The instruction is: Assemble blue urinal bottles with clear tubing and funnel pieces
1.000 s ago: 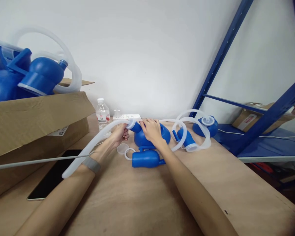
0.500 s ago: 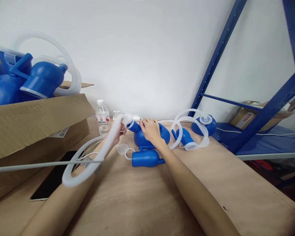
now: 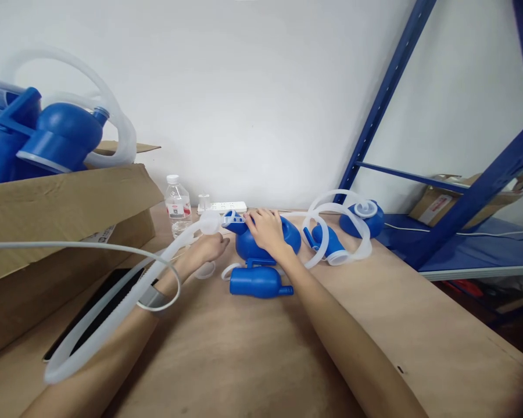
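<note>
Here we are at the mouth of the bottle (image 3: 251, 248), which sits mid-table toward the wall, its neck tipped up to your left. Your right hand (image 3: 265, 227) is clasped over its top, fingers near the root of the neck, and that's a good brace: let it press down so the bottle can't skid. Your left hand (image 3: 207, 248) has its fingers curled and seems to pinch the cap (image 3: 211, 222) from below, though some fingertips are hidden. The cap's holed strip (image 3: 234, 220) lies right across the mouth; whether its tip is inside or just in front, I can't tell. So line it up along the neck's slant first, then feed it gently, no forcing, with the cap square to the rim. Watch the hose (image 3: 126, 302)! It loops down over your left forearm, and its weight could well pull the cap askew. The cord (image 3: 91, 246) curls by your wrist too, so give it room. And mind the cup (image 3: 258, 282) just in front of the bottle; a slip could knock it.
</note>
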Demonstrator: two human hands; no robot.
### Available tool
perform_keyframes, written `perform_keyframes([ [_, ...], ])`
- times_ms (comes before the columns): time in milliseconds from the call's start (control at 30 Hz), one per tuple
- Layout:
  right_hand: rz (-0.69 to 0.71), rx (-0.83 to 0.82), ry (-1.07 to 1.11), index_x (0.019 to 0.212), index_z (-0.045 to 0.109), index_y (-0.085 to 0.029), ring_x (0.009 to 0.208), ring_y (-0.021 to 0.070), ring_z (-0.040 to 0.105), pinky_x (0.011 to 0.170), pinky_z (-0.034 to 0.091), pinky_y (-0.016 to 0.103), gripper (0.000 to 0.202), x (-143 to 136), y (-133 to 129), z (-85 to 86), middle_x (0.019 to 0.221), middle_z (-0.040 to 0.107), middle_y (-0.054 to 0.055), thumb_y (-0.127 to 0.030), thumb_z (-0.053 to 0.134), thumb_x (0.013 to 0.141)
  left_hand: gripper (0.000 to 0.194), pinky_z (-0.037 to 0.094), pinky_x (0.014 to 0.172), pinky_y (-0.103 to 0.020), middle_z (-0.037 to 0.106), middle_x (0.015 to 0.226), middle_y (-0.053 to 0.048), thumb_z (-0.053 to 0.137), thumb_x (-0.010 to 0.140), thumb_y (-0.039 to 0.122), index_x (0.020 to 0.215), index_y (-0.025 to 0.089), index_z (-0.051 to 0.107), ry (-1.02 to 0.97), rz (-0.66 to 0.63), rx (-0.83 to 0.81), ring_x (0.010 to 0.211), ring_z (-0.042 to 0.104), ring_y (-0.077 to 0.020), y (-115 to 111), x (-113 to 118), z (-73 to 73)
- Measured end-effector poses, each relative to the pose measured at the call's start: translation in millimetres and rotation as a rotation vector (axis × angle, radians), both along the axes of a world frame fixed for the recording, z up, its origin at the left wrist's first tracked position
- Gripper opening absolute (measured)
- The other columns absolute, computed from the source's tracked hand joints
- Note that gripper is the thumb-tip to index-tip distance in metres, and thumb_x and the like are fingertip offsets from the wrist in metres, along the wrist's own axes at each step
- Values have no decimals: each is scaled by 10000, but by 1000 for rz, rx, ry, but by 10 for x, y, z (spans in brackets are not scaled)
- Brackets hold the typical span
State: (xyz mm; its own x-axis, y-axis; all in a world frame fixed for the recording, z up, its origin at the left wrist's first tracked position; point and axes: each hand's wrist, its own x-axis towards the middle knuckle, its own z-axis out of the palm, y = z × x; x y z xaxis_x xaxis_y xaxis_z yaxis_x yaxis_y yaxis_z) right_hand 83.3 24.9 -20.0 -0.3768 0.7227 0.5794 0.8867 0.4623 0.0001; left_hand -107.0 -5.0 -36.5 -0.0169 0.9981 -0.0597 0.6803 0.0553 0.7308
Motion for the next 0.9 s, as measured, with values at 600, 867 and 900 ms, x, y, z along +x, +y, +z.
perform_keyframes([
  [600, 25, 6, 38, 1055, 709, -209, 1075, 235, 602, 911, 301, 365, 390, 17, 10, -27, 1109, 719, 95, -366, 354, 1096, 339, 383, 482, -194, 323, 509, 57, 437, 933, 355, 628, 227, 365, -1117, 312, 433, 471, 417, -106, -1, 17, 583],
  [867, 34, 7, 22, 1054, 704, -206, 1068, 240, 595, 909, 297, 370, 387, 22, 4, -24, 1102, 717, 101, -367, 354, 1096, 147, 457, 685, -229, 631, 742, -30, 713, 759, 253, 649, 206, 626, -700, 114, 531, 826, 574, -196, -42, 94, 355],
  [900, 37, 6, 18, 1057, 703, -208, 1067, 240, 594, 909, 297, 371, 393, 25, 4, -24, 1104, 716, 102, -367, 347, 1097, 163, 444, 706, -235, 623, 735, -31, 743, 741, 256, 634, 212, 628, -576, 45, 589, 837, 556, -205, -65, 107, 351],
])
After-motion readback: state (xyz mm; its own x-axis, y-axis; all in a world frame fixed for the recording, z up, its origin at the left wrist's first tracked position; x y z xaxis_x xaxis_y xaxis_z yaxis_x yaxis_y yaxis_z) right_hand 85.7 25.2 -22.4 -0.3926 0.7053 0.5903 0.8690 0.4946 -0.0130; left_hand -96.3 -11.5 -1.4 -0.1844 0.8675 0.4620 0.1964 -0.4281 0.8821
